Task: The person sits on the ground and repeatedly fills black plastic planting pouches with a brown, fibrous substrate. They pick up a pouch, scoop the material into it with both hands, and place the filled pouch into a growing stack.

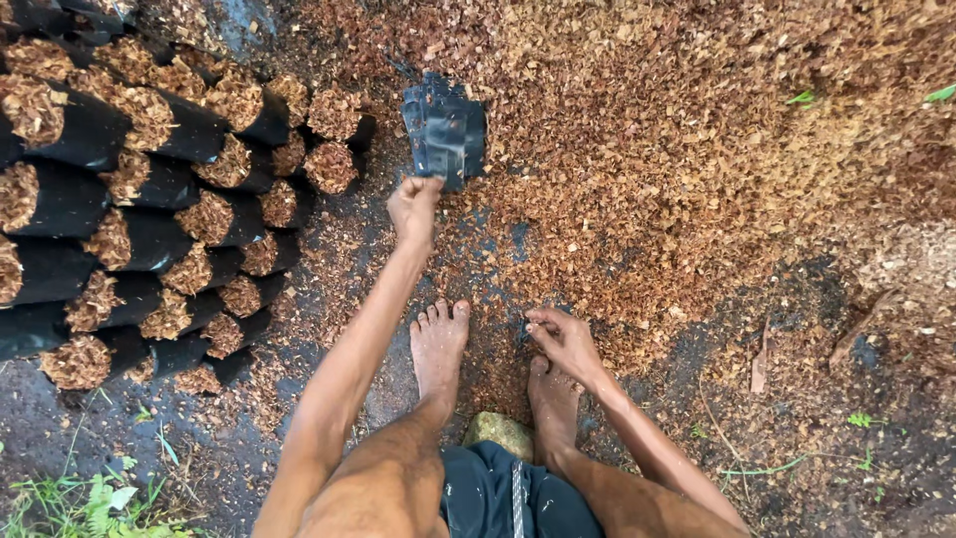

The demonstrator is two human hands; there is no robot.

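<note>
The stack of empty black bags (445, 130) lies on the husk pile; my left hand (413, 206) pinches its lower edge. My right hand (563, 339), fingers curled, rests near my foot. I should peel off one bag only.

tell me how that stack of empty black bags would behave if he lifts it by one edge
The stack of black bags looks like thin, creased plastic film, so it would probably flop and fan apart. It is likely light for its size. Its glossy surface suggests the sheets may slip in the left hand gripping its lower edge.
</note>
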